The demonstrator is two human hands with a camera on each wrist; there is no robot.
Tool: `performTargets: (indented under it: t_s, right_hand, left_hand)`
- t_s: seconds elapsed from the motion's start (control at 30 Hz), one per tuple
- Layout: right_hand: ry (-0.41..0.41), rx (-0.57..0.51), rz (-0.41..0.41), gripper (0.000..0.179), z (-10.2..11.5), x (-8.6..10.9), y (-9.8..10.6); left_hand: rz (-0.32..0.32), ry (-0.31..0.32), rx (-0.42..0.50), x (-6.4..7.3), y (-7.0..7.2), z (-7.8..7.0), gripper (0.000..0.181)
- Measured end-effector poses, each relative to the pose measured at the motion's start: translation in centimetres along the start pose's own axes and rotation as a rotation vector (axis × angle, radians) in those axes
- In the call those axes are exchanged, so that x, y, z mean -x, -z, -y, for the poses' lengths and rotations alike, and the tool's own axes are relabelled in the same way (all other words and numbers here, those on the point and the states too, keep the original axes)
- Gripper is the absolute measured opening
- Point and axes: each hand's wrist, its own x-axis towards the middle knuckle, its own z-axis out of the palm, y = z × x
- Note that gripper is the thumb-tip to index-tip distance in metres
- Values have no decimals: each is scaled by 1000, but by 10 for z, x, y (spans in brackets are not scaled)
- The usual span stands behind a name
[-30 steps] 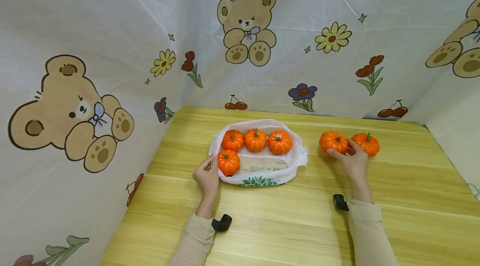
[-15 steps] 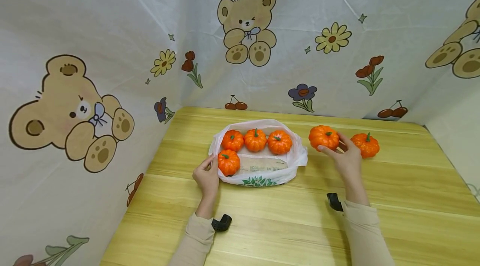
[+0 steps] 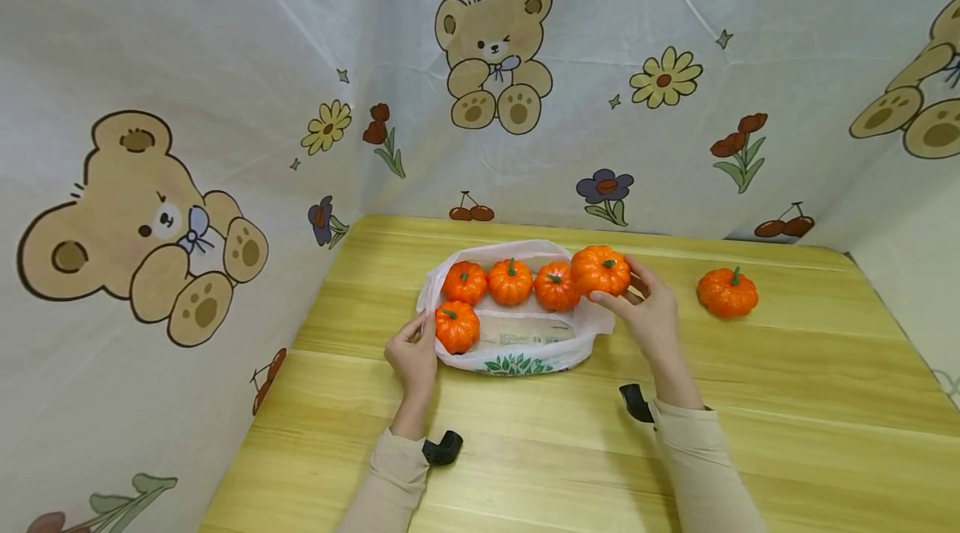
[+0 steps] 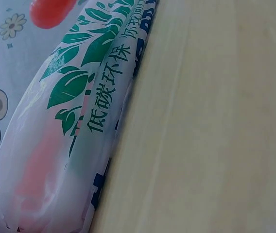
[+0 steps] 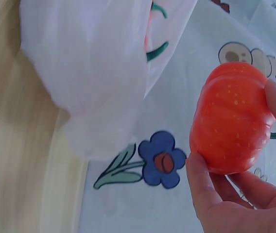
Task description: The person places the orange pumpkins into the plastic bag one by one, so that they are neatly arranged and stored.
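Observation:
My right hand [image 3: 651, 309] holds an orange toy pumpkin [image 3: 600, 271] with a green stem, thumb on the near side and fingers behind. In the head view it overlaps the right rim of a white plastic bag [image 3: 596, 320], and the right wrist view shows the pumpkin [image 5: 232, 119] raised beside the bag [image 5: 87, 73]. At the bag's left edge, my left hand [image 3: 415, 356] pinches the plastic. Inside the bag sit several like pumpkins, three in a back row and one pumpkin [image 3: 457, 327] at front left. Green leaves are printed on the bag's front [image 4: 75, 82].
One more pumpkin [image 3: 727, 293] stands on the wooden table [image 3: 540, 450] to the right of the bag. A cloth [image 3: 592, 16] printed with bears and flowers hangs behind the table and along its left side.
My right hand has lifted the pumpkin and carried it left, from beside the other table pumpkin to the bag's right rim. The left hand and the bag have stayed in place.

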Motion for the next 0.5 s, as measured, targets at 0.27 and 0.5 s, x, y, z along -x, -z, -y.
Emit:
performTargets:
  t_s: [0.27, 0.5]
  right_hand:
    - [40, 7, 91, 80, 9, 4, -28]
    - [45, 36, 170, 82, 10, 11, -52]
  left_hand:
    - [-4, 13, 2, 0, 0, 1, 12]
    - [-7, -3, -5, -1, -1, 1, 11]
